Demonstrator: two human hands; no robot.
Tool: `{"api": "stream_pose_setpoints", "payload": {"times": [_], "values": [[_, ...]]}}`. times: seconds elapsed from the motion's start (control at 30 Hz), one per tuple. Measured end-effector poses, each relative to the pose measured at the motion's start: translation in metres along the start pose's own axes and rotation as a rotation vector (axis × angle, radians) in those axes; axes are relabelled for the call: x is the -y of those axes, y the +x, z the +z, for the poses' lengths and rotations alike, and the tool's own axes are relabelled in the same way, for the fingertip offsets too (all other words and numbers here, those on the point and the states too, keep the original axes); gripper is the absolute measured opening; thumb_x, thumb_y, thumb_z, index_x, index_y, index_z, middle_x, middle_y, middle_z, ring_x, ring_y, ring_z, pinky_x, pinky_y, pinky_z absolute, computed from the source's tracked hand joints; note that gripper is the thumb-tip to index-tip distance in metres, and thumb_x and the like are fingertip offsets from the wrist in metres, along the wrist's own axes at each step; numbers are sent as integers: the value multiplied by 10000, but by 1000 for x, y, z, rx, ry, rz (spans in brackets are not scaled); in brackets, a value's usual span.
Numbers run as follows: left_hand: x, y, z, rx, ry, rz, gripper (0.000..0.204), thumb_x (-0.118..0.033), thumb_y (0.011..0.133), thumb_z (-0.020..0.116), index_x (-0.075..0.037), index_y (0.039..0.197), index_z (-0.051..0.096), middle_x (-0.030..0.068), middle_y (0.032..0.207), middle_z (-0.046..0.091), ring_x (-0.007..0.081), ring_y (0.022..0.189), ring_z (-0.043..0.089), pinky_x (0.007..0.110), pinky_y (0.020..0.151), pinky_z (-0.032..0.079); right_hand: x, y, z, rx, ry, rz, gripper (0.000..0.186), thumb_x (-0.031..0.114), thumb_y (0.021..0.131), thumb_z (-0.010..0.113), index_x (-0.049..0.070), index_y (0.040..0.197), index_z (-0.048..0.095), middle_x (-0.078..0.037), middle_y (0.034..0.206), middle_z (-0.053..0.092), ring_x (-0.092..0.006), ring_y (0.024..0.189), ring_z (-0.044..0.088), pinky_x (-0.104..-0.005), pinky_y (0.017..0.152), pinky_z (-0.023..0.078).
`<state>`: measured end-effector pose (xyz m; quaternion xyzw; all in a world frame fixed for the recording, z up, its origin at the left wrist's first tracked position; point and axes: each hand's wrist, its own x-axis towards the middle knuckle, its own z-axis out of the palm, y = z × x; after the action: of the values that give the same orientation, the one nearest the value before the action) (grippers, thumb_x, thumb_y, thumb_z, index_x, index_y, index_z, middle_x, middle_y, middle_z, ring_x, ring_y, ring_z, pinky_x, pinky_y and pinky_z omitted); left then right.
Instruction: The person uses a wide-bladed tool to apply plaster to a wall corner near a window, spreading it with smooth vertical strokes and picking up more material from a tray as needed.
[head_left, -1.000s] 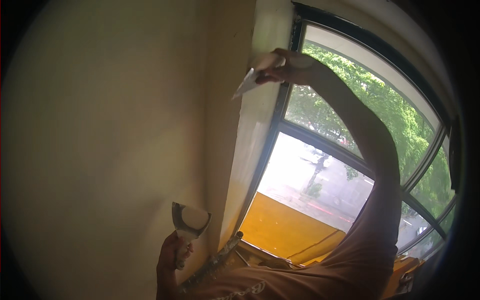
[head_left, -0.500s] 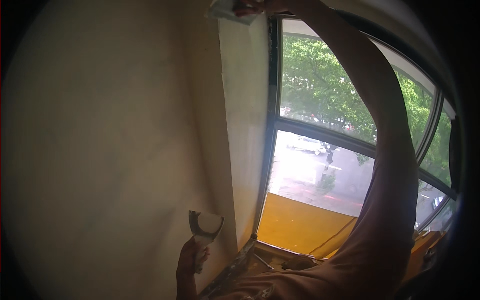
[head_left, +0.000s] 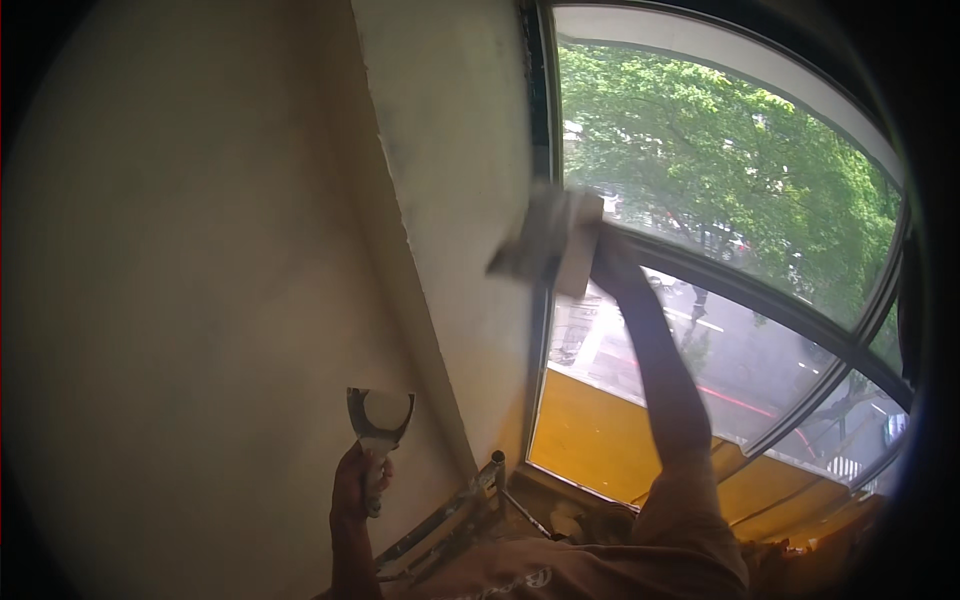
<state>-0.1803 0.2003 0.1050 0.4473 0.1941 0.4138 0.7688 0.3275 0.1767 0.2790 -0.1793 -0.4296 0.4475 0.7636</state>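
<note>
Low at the centre, my left hand grips a putty knife upright, its broad blade carrying pale paste, against a backdrop of cream wall. My right hand is raised at the narrow corner wall strip beside the window frame, closed on a motion-blurred flat-bladed tool. Whether the blade touches the wall I cannot tell. The corner edge of the strip looks ragged.
A large window shows trees, a road and a yellow panel outside. A paint-spattered metal tube frame, apparently a ladder, stands below me in the corner, with cluttered items on the sill behind it.
My right hand rose to the top of the corner, then swung down to the middle of the window's left edge. My left hand still holds the putty knife low. The view has shifted.
</note>
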Motion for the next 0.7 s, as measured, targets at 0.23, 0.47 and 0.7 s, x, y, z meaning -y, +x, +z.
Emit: {"api": "stream_pose_setpoints", "payload": {"times": [0.23, 0.47, 0.7], "values": [[10, 8, 53, -201, 224, 106, 356, -80, 936, 652, 16, 1247, 509, 153, 1058, 652, 119, 657, 580, 241, 474, 464, -163, -203, -40, -344, 371, 420, 478, 117, 953, 520, -25, 1399, 425, -177, 1341, 571, -323, 1257, 559, -456, 1144, 398], [65, 59, 104, -311, 570, 461, 290, -70, 918, 715, -14, 1138, 535, 61, 851, 692, 91, 655, 603, 253, 611, 517, -142, -228, 49, -410, 633, 651, 498, 145, 958, 561, -32, 1395, 401, -183, 1322, 564, -330, 1250, 558, -478, 1132, 409], [142, 100, 26, -154, 309, 325, 594, -79, 800, 820, -41, 1324, 544, 136, 1280, 643, 234, 1112, 638, 360, 894, 564, -126, -208, 75, -382, 529, 596, 428, 129, 997, 523, -36, 1376, 412, -181, 1291, 580, -343, 1177, 603, -520, 1051, 479]]}}
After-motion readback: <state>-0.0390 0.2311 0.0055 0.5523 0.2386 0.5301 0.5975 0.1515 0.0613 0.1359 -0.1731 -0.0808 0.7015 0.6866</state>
